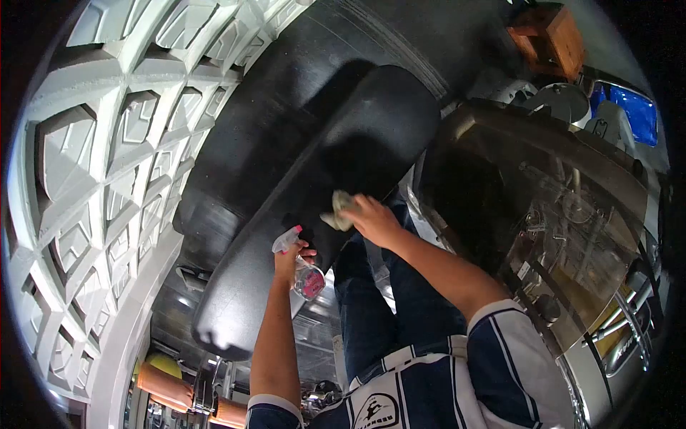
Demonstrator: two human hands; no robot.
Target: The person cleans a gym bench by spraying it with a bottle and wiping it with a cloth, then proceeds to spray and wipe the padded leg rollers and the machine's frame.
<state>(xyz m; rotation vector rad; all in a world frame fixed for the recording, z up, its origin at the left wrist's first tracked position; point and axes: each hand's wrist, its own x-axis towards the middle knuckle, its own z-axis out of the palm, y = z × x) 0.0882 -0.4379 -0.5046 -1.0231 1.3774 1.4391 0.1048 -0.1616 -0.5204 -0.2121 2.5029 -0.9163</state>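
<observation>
My left hand [289,261] is wrapped round the neck of a clear spray bottle [311,281] with a white and pink trigger head and a pink label. The bottle is over the near edge of a long black padded surface [371,107]. To its right, my right hand [371,218] grips a crumpled greenish-grey cloth [341,210] above or against the same black surface; whether they touch is hard to tell. A second black panel [250,157] lies behind the padded one.
A white lattice wall [107,164] runs along the left. On the right are a dark-framed transparent panel [543,207] and metal tubes. Farther back are a wooden box [554,39] and a blue object [636,114]. Orange padded parts [166,386] show at the lower left.
</observation>
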